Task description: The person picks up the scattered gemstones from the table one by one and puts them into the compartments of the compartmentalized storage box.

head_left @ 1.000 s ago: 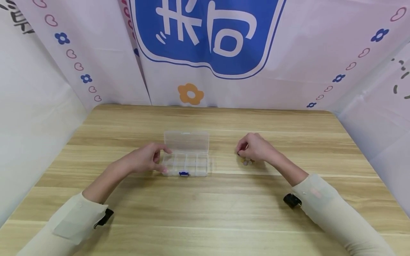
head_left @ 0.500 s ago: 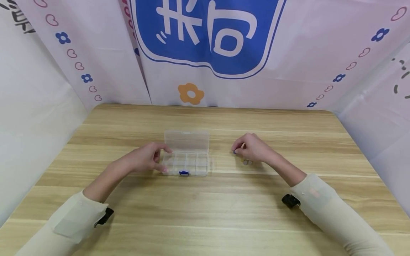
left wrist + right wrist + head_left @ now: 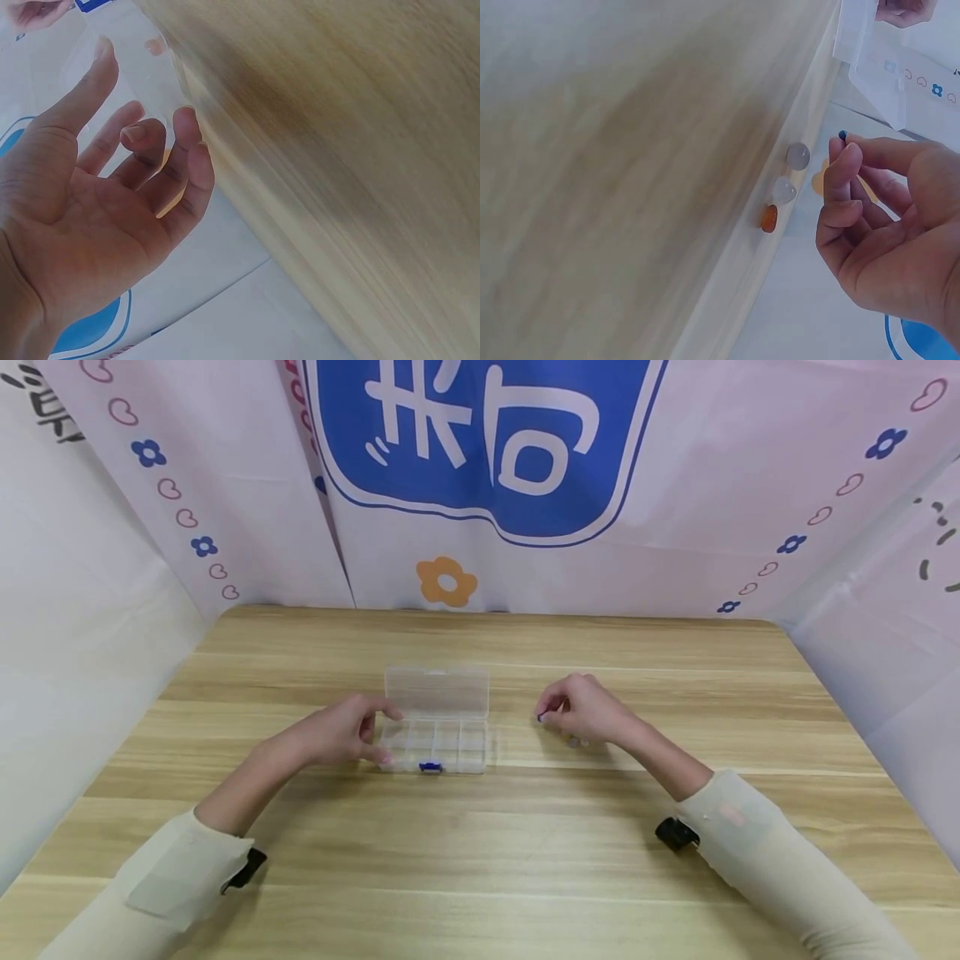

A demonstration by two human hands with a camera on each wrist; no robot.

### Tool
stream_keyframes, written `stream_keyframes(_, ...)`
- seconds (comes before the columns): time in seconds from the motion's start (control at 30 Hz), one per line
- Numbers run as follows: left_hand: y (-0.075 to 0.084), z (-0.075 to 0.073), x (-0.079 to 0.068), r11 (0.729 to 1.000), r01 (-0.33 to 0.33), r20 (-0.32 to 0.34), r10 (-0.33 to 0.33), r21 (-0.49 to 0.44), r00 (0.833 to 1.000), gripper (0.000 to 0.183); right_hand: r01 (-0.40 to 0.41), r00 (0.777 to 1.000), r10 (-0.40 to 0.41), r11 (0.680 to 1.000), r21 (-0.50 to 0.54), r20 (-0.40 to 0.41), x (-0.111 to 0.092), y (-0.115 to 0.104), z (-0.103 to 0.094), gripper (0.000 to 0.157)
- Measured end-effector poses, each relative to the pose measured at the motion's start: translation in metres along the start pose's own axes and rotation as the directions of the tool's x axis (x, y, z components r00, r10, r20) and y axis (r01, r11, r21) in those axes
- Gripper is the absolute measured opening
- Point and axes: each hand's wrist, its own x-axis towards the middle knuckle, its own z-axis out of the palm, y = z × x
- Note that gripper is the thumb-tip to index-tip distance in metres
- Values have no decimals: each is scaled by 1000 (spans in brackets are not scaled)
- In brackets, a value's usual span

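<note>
A clear plastic compartment box [image 3: 459, 745] stands on the table with its lid [image 3: 437, 693] raised at the back and a blue latch [image 3: 431, 767] in front. My left hand [image 3: 337, 731] holds the box's left end, thumb at the near corner and index finger at the far one. Right of the box, my right hand [image 3: 588, 708] pinches a small dark blue bead [image 3: 843, 135] between thumb and index finger, just above the table. Below that hand lie a grey bead [image 3: 798, 156], a clear bead [image 3: 784, 190] and an orange bead [image 3: 769, 218].
The wooden table [image 3: 480, 860] has a back edge that meets a white printed cloth [image 3: 637, 577]. White cloth walls also rise at the left and right. Both sleeves carry black wrist mounts [image 3: 678, 833].
My right hand has moved a little to the left with the blue bead, away from the other beads and nearer the box. The left hand and the box have stayed put.
</note>
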Motion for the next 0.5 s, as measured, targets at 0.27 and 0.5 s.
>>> stream_keyframes(0.27,1,0,0,1000,15,6,-15,0,1000,61,23,1000,-23,1000,21,-5,0,-2,3,5)
stream_keyframes(0.5,1,0,0,1000,17,11,-17,-6,1000,61,44,999,-44,998,39,1,1,-4,5,6)
